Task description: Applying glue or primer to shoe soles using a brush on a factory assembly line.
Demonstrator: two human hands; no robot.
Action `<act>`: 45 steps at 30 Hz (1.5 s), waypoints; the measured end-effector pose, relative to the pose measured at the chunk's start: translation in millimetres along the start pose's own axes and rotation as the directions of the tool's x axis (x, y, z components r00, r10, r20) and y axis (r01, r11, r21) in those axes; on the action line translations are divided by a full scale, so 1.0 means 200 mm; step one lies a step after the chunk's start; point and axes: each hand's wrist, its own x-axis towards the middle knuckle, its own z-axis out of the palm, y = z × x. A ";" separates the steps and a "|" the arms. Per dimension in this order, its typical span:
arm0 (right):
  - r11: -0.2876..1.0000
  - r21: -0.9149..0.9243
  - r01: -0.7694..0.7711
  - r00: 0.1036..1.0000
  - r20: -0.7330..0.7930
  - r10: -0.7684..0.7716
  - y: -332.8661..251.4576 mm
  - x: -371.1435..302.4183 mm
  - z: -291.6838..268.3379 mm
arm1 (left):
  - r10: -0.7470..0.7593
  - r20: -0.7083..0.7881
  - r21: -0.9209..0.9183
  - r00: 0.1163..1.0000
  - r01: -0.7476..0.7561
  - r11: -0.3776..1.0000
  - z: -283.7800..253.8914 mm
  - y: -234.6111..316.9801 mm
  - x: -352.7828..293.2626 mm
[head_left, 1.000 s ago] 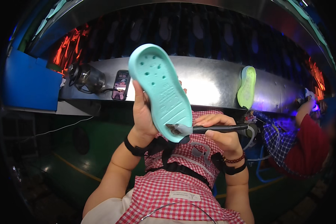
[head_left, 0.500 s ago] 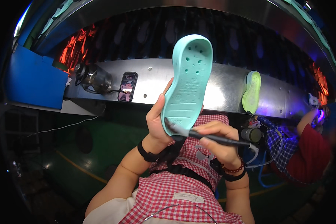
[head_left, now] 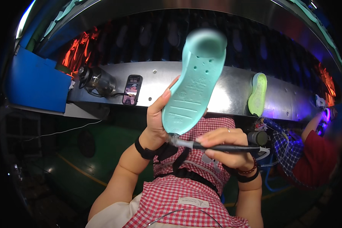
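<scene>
the left hand [head_left: 157,121] grips a mint foam sole [head_left: 193,83] by its heel edge, toe up; it looks light and bendy. just below it, the right hand [head_left: 226,146] pinches a black pen-like tool [head_left: 216,146], its tip touching the heel.

The teal shoe sole [head_left: 193,91] looks matt, rubbery and ribbed, against a shiny brushed-metal conveyor rail [head_left: 231,91].

Turquoise sole [head_left: 195,83] swung upright, tool [head_left: 216,146] at heel
</scene>
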 end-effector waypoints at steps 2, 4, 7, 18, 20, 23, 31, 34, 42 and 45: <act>0.990 0.143 -0.018 0.998 0.061 0.010 0.00 -0.02 -0.01 | -0.228 0.002 -0.269 0.974 0.220 0.938 -0.01 0.03 -0.02; 0.992 0.116 -0.046 0.994 -0.091 0.056 -0.05 -0.02 -0.06 | -0.320 -0.017 -0.319 0.947 0.299 0.900 -0.05 0.04 -0.01; 0.993 -0.114 -0.021 0.995 0.095 0.032 -0.02 0.00 -0.07 | -0.581 0.012 0.006 0.814 0.581 0.814 0.04 0.07 0.02; 0.941 -0.332 0.065 0.911 0.404 0.079 -0.06 -0.04 -0.14 | -0.761 -0.177 0.338 0.624 0.765 0.549 0.02 0.11 -0.05; 0.959 -0.282 0.024 0.905 0.413 0.099 -0.07 -0.05 -0.15 | -0.749 -0.168 0.240 0.641 0.763 0.600 -0.01 0.13 -0.08; 0.951 -0.308 0.015 0.937 0.338 0.095 -0.03 -0.07 -0.18 | -0.759 -0.142 0.277 0.636 0.762 0.586 0.05 0.13 -0.06; 0.911 -0.412 0.028 0.969 0.235 0.077 -0.01 -0.07 -0.24 | -0.685 -0.190 0.349 0.704 0.700 0.623 0.02 0.17 -0.07; 0.922 -0.362 -0.135 0.957 0.193 0.216 0.00 -0.10 -0.25 | -0.634 -0.216 0.377 0.742 0.663 0.647 -0.03 0.16 -0.07; 0.977 -0.004 -0.211 0.937 -0.284 0.201 0.20 -0.10 -0.13 | -0.537 -0.147 -0.063 0.830 0.534 0.843 -0.11 -0.04 -0.11; 0.984 0.038 -0.177 0.870 -0.461 0.174 0.27 -0.11 -0.18 | -0.541 -0.126 -0.106 0.831 0.531 0.841 -0.12 -0.04 -0.12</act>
